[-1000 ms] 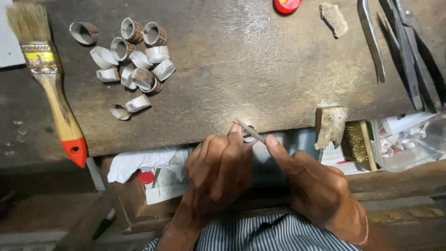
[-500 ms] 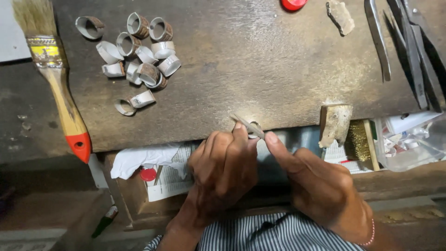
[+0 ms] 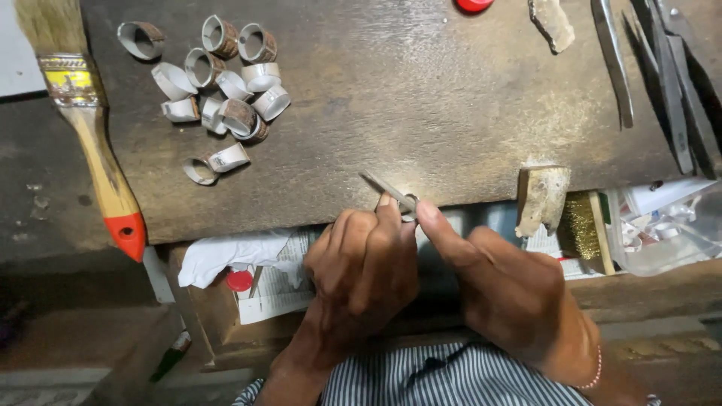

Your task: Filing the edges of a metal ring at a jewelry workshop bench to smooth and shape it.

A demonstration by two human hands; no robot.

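Pinching a small metal ring (image 3: 410, 201) between thumb and fingertips, the left hand (image 3: 361, 274) braces it at the near edge of the worn workbench (image 3: 421, 90), while the right hand (image 3: 511, 289) is pressed together around a thin file (image 3: 385, 188), forefinger stretched along it, the tool's tip angled up and left onto the bench. Against the picture from a second ago the hands sit almost where they were, both closed as before; the file has shifted only slightly along the ring, which reads as short back-and-forth strokes, so the filing of this one ring looks to be in progress rather than finished. Below the bench edge, an open drawer holds crumpled white paper (image 3: 226, 256), a small red cap (image 3: 240, 280) and flat printed sheets whose text is too small to tell. To the right lie a pale wooden block (image 3: 543, 197), a brass-bristle brush (image 3: 577, 224) and clear plastic bags (image 3: 669, 225) with small pale pieces inside. Farther off, at upper left, a cluster of unfinished rings (image 3: 222, 90) rests untouched, well apart from the hands. A paintbrush (image 3: 90, 135) with a yellow band and red handle tip lies at far left; tweezers (image 3: 613, 60) and dark shears (image 3: 673, 83) lie at far right, and a red round lid (image 3: 474, 4) shows at the top edge.
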